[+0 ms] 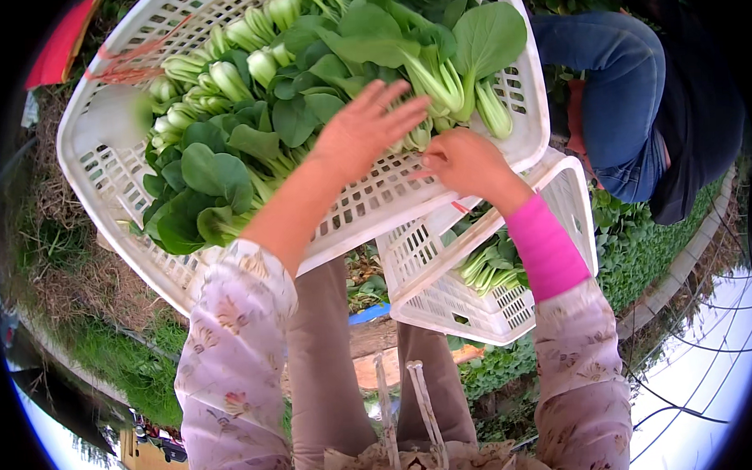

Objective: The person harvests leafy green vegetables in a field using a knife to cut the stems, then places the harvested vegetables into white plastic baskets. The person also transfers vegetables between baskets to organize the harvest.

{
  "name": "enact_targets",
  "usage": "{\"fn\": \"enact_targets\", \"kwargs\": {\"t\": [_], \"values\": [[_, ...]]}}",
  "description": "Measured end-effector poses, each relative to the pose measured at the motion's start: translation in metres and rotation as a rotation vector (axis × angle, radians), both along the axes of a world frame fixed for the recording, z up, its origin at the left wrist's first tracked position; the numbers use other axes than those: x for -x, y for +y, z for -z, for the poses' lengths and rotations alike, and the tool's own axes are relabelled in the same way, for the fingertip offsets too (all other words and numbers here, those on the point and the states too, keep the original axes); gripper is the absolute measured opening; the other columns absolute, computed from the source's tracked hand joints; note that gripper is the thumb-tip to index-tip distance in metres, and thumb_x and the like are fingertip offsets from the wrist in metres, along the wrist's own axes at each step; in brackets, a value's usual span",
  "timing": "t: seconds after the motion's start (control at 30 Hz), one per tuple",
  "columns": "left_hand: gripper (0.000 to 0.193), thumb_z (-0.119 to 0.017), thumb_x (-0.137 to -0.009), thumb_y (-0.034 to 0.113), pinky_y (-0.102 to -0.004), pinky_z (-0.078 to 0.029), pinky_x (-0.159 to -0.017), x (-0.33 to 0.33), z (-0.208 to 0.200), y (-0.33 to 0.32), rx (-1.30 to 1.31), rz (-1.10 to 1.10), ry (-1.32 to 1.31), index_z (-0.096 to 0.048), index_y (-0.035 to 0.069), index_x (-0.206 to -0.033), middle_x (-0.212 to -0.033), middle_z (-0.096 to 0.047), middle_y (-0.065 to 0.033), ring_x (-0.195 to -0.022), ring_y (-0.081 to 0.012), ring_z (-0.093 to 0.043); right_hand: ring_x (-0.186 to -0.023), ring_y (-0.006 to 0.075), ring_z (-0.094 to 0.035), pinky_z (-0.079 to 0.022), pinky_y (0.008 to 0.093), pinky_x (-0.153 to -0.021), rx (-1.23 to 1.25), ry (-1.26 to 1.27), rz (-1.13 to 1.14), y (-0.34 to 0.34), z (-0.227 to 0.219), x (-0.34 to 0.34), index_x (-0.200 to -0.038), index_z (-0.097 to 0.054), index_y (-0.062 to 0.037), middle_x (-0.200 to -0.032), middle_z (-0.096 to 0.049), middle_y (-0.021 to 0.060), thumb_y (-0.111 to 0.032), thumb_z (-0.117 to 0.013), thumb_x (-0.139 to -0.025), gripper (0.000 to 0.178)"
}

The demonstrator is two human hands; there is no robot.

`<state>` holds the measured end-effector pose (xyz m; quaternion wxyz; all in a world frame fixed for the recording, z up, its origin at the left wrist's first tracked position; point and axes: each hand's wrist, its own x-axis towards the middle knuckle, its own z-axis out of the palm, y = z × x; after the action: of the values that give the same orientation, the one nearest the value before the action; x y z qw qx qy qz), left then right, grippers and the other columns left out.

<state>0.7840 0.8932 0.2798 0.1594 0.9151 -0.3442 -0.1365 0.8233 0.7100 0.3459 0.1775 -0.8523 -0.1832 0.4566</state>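
A large white plastic crate (343, 242) holds several bok choy (216, 170) with broad green leaves and pale stems. My left hand (370, 126) reaches over the middle of the heap, its fingers spread across the leaves and stems. Beside it, near the crate's front right rim, my right hand (470, 164) has its fingers curled together close to the bok choy stem ends. What lies between those fingers, if anything, is hidden. Just past my hands, a bok choy (437, 79) lies with its stem toward me and its leaves toward the far side.
A smaller white crate (420, 304) with more bok choy (489, 268) sits below right of the large one. At the right another person in blue jeans (611, 94) crouches beside green plants (642, 250). Orange-red string (130, 69) is tied at the large crate's far left corner.
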Motion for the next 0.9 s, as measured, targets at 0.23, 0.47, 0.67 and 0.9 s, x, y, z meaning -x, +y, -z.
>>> {"fn": "enact_targets", "kwargs": {"t": [0.23, 0.47, 0.67, 0.9], "values": [[0.065, -0.058, -0.072, 0.002, -0.0387, -0.021, -0.111, -0.017, 0.056, 0.044, 0.025, -0.089, 0.048, -0.039, 0.027, -0.13, -0.143, -0.03, 0.0071, -0.133, -0.0131, -0.026, -0.077, 0.0351, -0.059, -0.046, 0.0426, -0.071, -0.204, 0.252, -0.228, 0.028, 0.056, 0.009, -0.079, -0.064, -0.0014, -0.077, -0.061, 0.0179, -0.015, -0.054, -0.078, 0.017], [0.066, -0.054, -0.067, -0.004, -0.0374, -0.035, -0.098, -0.025, 0.08, 0.046, 0.208, -0.178, 0.009, -0.044, 0.026, -0.125, -0.136, -0.041, 0.004, -0.126, -0.0169, -0.038, -0.103, 0.0308, -0.055, -0.046, 0.0389, -0.085, 0.068, 0.36, -0.716, 0.053, 0.092, 0.014, -0.099, -0.058, -0.004, -0.107, -0.057, 0.0138, 0.005, -0.053, -0.071, 0.03], [0.063, -0.068, -0.07, 0.013, -0.0347, -0.033, -0.104, -0.032, 0.089, 0.048, 0.201, -0.286, 0.157, -0.045, 0.035, -0.125, -0.13, -0.046, 0.0118, -0.122, -0.0156, -0.041, -0.093, 0.0189, -0.058, -0.051, 0.0296, -0.071, -0.13, -0.131, -1.276, 0.035, 0.109, 0.011, -0.094, -0.059, -0.0046, -0.112, -0.055, 0.0064, -0.01, -0.054, -0.073, 0.023], [0.061, -0.068, -0.069, 0.009, -0.0328, -0.034, -0.104, -0.038, 0.098, 0.054, 0.343, -0.291, 0.25, -0.049, 0.034, -0.121, -0.128, -0.047, 0.011, -0.119, -0.0179, -0.044, -0.097, 0.0164, -0.052, -0.044, 0.0259, -0.079, -0.433, -0.417, -1.363, 0.015, 0.115, -0.002, -0.106, -0.057, -0.0014, -0.114, -0.053, 0.0053, -0.015, -0.052, -0.07, 0.038]]}}
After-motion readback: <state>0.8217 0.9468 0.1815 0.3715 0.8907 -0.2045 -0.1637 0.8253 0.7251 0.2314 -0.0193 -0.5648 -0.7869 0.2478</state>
